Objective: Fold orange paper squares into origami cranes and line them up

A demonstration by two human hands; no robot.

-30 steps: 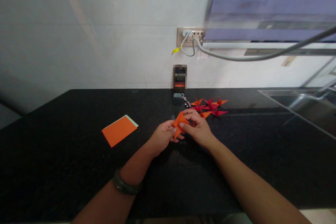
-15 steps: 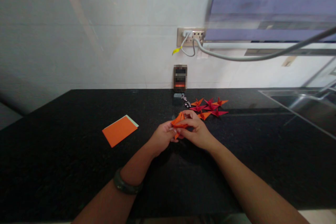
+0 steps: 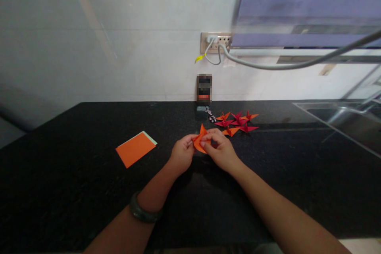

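Between my hands, a little above the dark countertop (image 3: pixel 190 210), is a piece of folded orange origami paper (image 3: pixel 201 143) with one point sticking up. My left hand (image 3: pixel 182 154) pinches its left edge between thumb and fingers. On the other side, my right hand (image 3: pixel 222 149) grips it, thumb and fingers pressed on the paper. Just behind my right hand lie several folded paper cranes, some red (image 3: pixel 249 128) and some orange (image 3: pixel 231 131). To the left rests a stack of orange paper sheets (image 3: pixel 136 150), with a pale green sheet (image 3: pixel 150 137) showing under its far edge.
A phone-like device (image 3: pixel 204 88), blurred out, leans against the tiled wall (image 3: pixel 143 59), a beaded strap (image 3: pixel 211 116) at its foot. A socket (image 3: pixel 224 41) with plugged-in cables is above. At the right is a metal sink (image 3: pixel 351 121).
The folded paper has been turned and spread between my hands, so a broader face and an upright point now show. My left hand has shifted slightly left, to the paper's edge.
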